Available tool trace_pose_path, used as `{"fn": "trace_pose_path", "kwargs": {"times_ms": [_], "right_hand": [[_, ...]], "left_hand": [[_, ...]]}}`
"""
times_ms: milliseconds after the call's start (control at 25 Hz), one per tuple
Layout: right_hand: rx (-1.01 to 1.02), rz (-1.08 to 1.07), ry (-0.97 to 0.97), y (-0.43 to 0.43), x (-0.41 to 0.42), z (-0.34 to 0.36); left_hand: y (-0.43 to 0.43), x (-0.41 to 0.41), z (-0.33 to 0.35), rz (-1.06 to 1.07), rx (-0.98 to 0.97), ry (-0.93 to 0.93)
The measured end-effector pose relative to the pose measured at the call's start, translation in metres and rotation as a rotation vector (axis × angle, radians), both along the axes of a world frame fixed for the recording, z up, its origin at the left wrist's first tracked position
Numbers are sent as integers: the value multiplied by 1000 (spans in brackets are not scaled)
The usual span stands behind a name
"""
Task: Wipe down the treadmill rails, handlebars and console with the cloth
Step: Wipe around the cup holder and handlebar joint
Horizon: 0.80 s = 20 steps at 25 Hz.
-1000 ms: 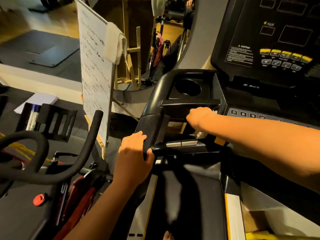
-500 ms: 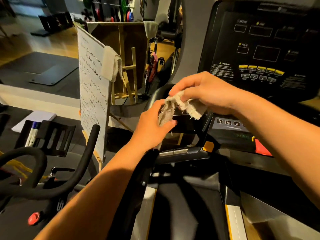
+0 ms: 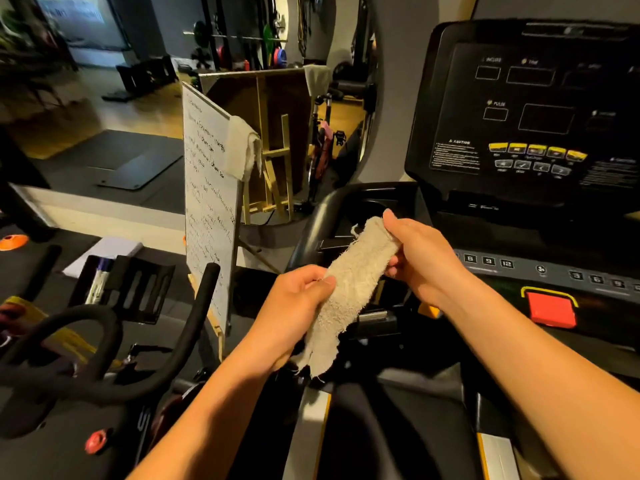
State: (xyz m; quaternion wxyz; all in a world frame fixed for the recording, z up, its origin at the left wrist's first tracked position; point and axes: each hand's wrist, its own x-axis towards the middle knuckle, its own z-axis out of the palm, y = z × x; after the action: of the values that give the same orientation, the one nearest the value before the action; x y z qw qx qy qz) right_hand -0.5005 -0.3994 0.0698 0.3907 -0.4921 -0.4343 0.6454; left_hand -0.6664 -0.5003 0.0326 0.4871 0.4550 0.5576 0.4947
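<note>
Two hands on one cloth [image 3: 353, 289], held in the air below and left of the console [image 3: 530, 116], touching no part of the treadmill.

- Locate the right hand [image 3: 419, 258] at the upper end of the cloth, thumb over the top and fingers curled beneath, gripping it.
- Locate the left hand [image 3: 294, 303] on the lower part, pinching the cloth between thumb and curled fingers, with a frayed tail hanging free beneath.
- Read the long axis as a diagonal: upper end toward the console, lower end away from it, down and to the left.
- Rate the right hand as nearer to the console and to the key strip along its lower edge.
- Rate the left hand as nearer to the curved black handlebar [image 3: 311, 230] at the console's lower left, directly behind the cloth.
- Judge the step in hand as adjusting the fold ahead of a wipe. Expect only a short forward reach to either surface.

Legible on the console: "PULSE", "CAUTION", and key numerals "6 9 12" and "3 6 9" on the strip below. Upper labels too blurred to confirm. No brand name readable.

Red stop pad [image 3: 550, 308] below the console, right of the right hand. Whiteboard [image 3: 207, 202] left of the console: handwriting present, not legible.
</note>
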Motion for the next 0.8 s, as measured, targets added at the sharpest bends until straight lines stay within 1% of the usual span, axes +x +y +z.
{"fn": "trace_pose_path", "kwargs": {"times_ms": [40,80,120,160,200,240,280,360,400,440,520,560,600,640,680,720,800], "right_hand": [[-118,24,117,-1,-2,-2],[-223,85,235,-5,-4,-6],[-291,178,288,-12,-8,-12],[-332,306,265,-19,-11,-20],[-358,410,194,-26,-15,-27],[-365,466,140,-32,-17,-31],[-323,470,103,-35,-19,-33],[-77,406,28,-36,-20,-31],[64,362,-33,-36,-21,-29],[163,333,-81,-38,-21,-27],[278,341,-150,-43,-23,-27],[332,349,-176,-45,-23,-26],[396,356,-207,-47,-23,-24],[478,354,-241,-49,-22,-23],[572,339,-285,-51,-21,-22],[674,315,-340,-54,-19,-22],[839,279,-426,-57,-17,-24]], "left_hand": [[-1,-1,-1,18,-4,9],[-1,-2,1,38,-6,-22],[-1,-4,1,51,-1,-67],[0,-5,2,55,15,-108],[0,-5,2,58,32,-130],[-2,-6,3,54,40,-146],[-5,-6,4,51,54,-159],[-12,-9,5,71,84,-137],[-14,-11,5,101,93,-86],[-16,-14,4,136,104,-37],[-17,-16,5,156,123,42],[-17,-16,5,130,141,148],[-18,-14,6,105,161,311],[-19,-13,5,109,197,484],[-21,-12,7,140,249,608],[-22,-12,9,174,299,661],[-23,-14,16,222,357,640]]}}
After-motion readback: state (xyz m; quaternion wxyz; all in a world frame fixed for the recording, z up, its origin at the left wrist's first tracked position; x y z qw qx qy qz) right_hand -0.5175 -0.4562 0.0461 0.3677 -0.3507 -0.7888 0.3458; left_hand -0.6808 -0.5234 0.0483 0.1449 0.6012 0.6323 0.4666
